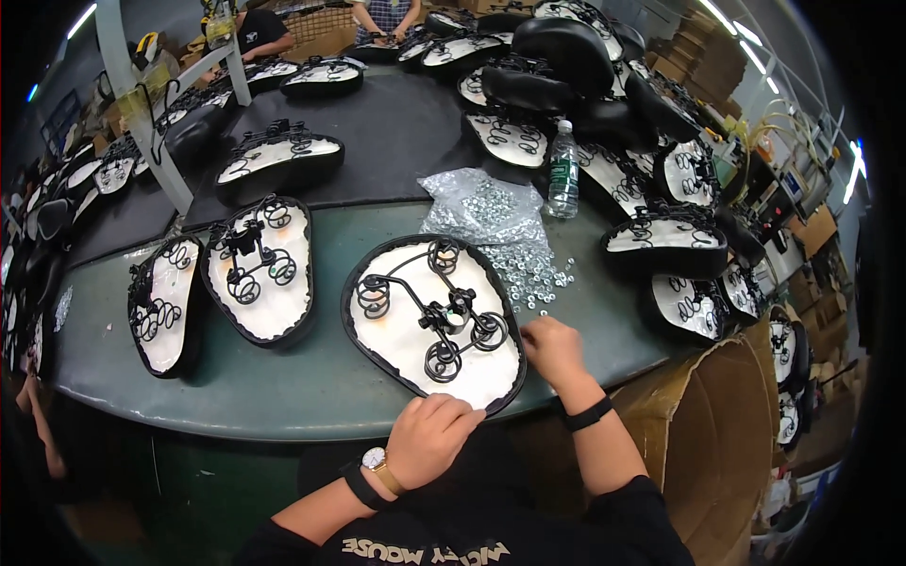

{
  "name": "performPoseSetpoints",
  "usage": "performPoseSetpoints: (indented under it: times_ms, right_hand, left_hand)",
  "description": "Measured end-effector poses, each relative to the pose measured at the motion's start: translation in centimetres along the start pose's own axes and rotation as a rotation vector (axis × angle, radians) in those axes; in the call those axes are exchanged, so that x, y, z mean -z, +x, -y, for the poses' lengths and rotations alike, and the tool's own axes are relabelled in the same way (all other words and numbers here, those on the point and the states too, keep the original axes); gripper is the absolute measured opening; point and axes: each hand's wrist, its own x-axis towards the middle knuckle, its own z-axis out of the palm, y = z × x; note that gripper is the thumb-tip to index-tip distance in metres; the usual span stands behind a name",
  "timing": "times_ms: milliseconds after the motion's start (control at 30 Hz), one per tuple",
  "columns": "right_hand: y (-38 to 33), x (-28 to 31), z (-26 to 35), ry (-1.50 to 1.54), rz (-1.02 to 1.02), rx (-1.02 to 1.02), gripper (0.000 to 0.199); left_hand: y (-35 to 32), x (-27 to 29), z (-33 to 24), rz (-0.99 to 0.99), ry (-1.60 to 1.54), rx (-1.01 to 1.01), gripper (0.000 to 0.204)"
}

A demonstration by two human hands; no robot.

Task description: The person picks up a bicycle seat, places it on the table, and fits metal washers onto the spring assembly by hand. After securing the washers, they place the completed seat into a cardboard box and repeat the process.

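A wide bicycle saddle (396, 330) lies upside down on the green table in front of me. Its white underside carries black coil springs and a clamp (448, 319) in the middle. At its near edge, my left hand (429, 441) is closed with its fingers curled on the black rim. My right hand (555, 351) is closed against the rim on the right side, and its fingertips are partly hidden. Beyond that hand, loose metal nuts (538, 278) spill from a clear plastic bag (481, 203).
Two more upturned saddles (260, 274) (168, 307) stand at the left. A water bottle (563, 174) stands behind the nuts, beside a tall saddle pile (604, 104). An open cardboard box (713, 424) is at the right. Across the black belt (377, 132), other people (385, 21) work.
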Motion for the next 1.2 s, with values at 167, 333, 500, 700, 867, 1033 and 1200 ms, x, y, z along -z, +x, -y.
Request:
performPoseSetpoints:
  times_ms: [167, 333, 500, 700, 867, 1033, 1200]
  right_hand:
    - [-2.6, 3.5, 3.1, 0.822, -0.215, -0.249, 0.010]
    - [-5.3, 6.0, 10.6, 1.010, 0.053, 0.080, 0.016]
    - [-5.2, 5.5, 11.7, 1.008, 0.114, 0.185, 0.016]
    - [-6.1, 5.0, 12.0, 1.358, 0.524, -0.234, 0.012]
    - [-6.0, 4.8, 12.5, 1.733, 0.673, -0.583, 0.013]
    - [-5.8, 4.8, 12.3, 1.813, 0.770, -0.614, 0.019]
    - [-4.4, 4.6, 12.4, 0.637, -0.188, 0.164, 0.010]
  left_hand:
    - [-1.1, 2.4, 0.9, -0.130, -0.026, 0.089, 0.025]
    - [-0.3, 4.3, -0.3, -0.115, -0.487, 0.327, 0.015]
    - [-1.8, 4.6, 0.1, 0.072, -0.885, 0.672, 0.015]
    - [-2.1, 5.3, 0.3, -0.039, -0.592, 0.474, 0.013]
    - [-1.7, 5.5, -0.9, -0.162, 0.125, 0.213, 0.022]
    - [-1.5, 5.8, -0.4, -0.195, 0.278, 0.138, 0.021]
    - [1.2, 6.9, 2.7, -0.137, 0.196, 0.269, 0.016]
